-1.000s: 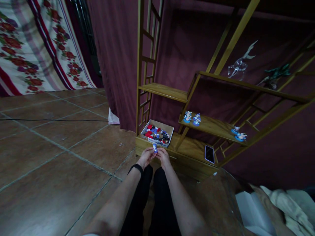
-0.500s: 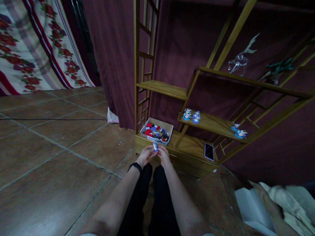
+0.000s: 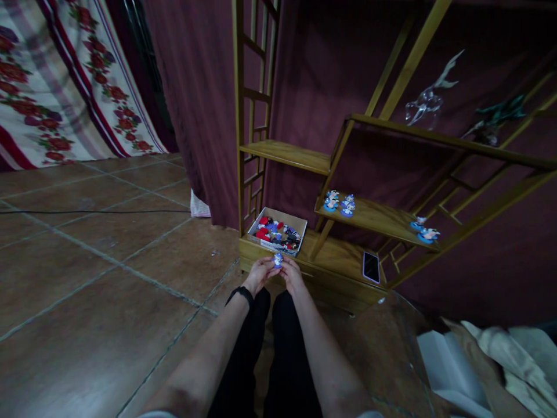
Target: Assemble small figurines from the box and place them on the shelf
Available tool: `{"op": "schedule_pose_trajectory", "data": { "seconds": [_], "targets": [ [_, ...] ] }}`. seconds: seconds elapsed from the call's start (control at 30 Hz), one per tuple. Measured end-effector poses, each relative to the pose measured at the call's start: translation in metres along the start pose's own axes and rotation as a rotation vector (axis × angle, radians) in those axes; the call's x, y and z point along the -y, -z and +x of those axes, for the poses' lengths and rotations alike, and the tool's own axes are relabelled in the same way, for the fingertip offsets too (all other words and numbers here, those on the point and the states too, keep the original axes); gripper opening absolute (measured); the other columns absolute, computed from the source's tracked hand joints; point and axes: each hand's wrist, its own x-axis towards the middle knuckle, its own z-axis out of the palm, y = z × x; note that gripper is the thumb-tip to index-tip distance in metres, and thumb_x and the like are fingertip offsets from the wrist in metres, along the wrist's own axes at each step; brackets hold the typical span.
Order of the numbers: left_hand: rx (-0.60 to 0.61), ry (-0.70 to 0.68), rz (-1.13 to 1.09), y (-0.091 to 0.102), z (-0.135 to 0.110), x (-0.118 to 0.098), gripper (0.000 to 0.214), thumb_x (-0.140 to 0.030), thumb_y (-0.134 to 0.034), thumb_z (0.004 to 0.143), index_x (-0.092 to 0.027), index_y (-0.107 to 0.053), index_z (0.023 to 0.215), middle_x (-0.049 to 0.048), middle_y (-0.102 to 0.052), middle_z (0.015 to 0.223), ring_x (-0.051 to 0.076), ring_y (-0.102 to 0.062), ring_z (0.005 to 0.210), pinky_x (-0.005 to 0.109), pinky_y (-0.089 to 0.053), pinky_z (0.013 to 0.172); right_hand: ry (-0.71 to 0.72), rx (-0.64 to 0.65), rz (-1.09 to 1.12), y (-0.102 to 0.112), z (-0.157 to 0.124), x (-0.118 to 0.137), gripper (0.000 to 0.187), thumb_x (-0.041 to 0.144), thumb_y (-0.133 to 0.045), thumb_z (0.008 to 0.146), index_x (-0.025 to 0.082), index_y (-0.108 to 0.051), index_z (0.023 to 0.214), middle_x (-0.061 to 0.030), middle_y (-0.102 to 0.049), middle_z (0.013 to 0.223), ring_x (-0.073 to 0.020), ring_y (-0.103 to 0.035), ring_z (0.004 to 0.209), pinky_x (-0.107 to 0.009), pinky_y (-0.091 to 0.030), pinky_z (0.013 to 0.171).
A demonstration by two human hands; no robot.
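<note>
Wooden shelving (image 3: pixel 289 155), purple figurine (image 3: pixel 277 260) between fingers (image 3: pixel 288 266)

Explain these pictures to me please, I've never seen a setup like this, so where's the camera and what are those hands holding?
There is no machine here, just a person's two bare hands. The one camera sits on the person's head and looks forward and down, so the forearms reach away from you. The left hand and right hand together hold a small purple-and-white figurine between their fingers. Just beyond it, a shallow box full of jumbled little figures rests on the base of a wooden shelf unit. To the right, a phone lies on that base, and above it more figurines stand near both ends of a shelf. Their finer details are too small to make out.
</note>
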Motion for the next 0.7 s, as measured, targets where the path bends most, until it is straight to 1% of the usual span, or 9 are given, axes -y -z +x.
{"op": "schedule_pose_trajectory", "data": {
  "seconds": [0.07, 0.17, 0.33, 0.5, 0.6, 0.7],
  "targets": [
    [0.005, 0.023, 0.003, 0.0002, 0.0, -0.001, 0.015, -0.005, -0.061, 0.072, -0.01, -0.054, 0.084, 0.0102, -0.067, 0.07, 0.017, -0.066, 0.06, 0.026, -0.056, 0.059, -0.004, -0.004, 0.008, 0.001, 0.0006, -0.0006, 0.029, 0.018, -0.065, 0.055, 0.018, -0.064, 0.084, -0.0003, -0.068, 0.073, -0.0111, -0.06, 0.061, -0.021, -0.046, 0.057],
    [0.018, 0.045, -0.002, 0.0001, -0.0006, -0.0033, 0.013, -0.005, -0.062, 0.071, -0.009, -0.055, 0.081, 0.0118, -0.067, 0.071, 0.017, -0.067, 0.06, 0.026, -0.056, 0.061, -0.011, -0.018, 0.003, 0.0018, 0.0019, -0.0015, 0.025, 0.018, -0.065, 0.055, 0.018, -0.064, 0.08, 0.0003, -0.067, 0.069, -0.0104, -0.059, 0.058, -0.021, -0.045, 0.056],
    [0.032, 0.058, -0.032, -0.0013, -0.0025, -0.0062, 0.01, -0.007, -0.062, 0.071, -0.007, -0.057, 0.079, 0.0128, -0.067, 0.07, 0.017, -0.066, 0.058, 0.026, -0.057, 0.06, -0.015, -0.028, -0.018, -0.0003, 0.0008, 0.0003, 0.02, 0.017, -0.064, 0.056, 0.017, -0.064, 0.076, -0.0003, -0.067, 0.066, -0.0111, -0.058, 0.056, -0.022, -0.045, 0.055],
    [-0.004, 0.025, -0.051, -0.003, -0.0034, -0.0038, 0.007, -0.007, -0.061, 0.072, -0.009, -0.055, 0.074, 0.0094, -0.065, 0.064, 0.015, -0.065, 0.056, 0.023, -0.056, 0.057, -0.011, 0.048, -0.053, -0.003, -0.0027, -0.0014, 0.028, 0.019, -0.065, 0.057, 0.019, -0.065, 0.085, -0.0002, -0.068, 0.075, -0.013, -0.061, 0.065, -0.023, -0.046, 0.06],
    [-0.02, 0.012, -0.051, -0.0036, -0.0031, -0.0016, 0.01, -0.006, -0.061, 0.071, -0.01, -0.052, 0.073, 0.0073, -0.064, 0.061, 0.015, -0.065, 0.055, 0.024, -0.056, 0.056, 0.018, 0.071, -0.069, -0.0026, -0.003, -0.0049, 0.031, 0.022, -0.067, 0.056, 0.02, -0.064, 0.086, -0.0001, -0.068, 0.08, -0.0128, -0.061, 0.066, -0.022, -0.045, 0.059],
    [-0.024, 0.009, -0.049, -0.0035, -0.0026, -0.0011, 0.013, -0.007, -0.062, 0.071, -0.011, -0.051, 0.073, 0.0076, -0.064, 0.062, 0.015, -0.065, 0.055, 0.025, -0.056, 0.056, 0.026, 0.084, -0.064, -0.0014, -0.0026, -0.0063, 0.032, 0.023, -0.069, 0.055, 0.019, -0.064, 0.087, -0.0003, -0.068, 0.08, -0.0125, -0.061, 0.066, -0.021, -0.045, 0.058]
  ]
}}
